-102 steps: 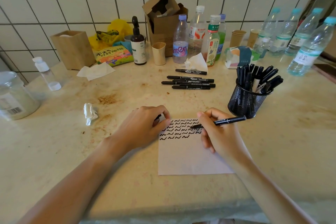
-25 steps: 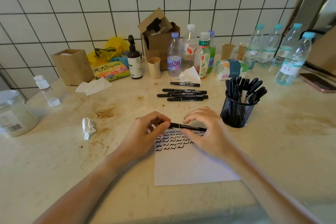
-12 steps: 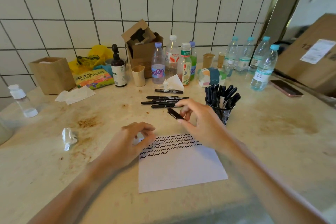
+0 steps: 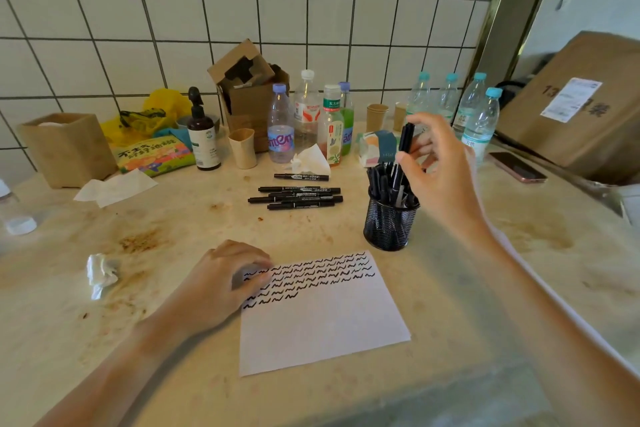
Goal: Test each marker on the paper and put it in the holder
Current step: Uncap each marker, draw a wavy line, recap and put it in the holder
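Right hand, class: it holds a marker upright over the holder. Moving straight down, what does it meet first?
Probably the markers standing in the mesh holder below the right hand; depth is uncertain.

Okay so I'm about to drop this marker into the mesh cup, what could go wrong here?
The holder is already packed with markers, so the marker in your right hand may jam on their tops instead of sliding in. Pushing down hard could tip the holder, since nothing steadies it. Your left hand rests on the squiggles on the paper, so fresh ink might smear.
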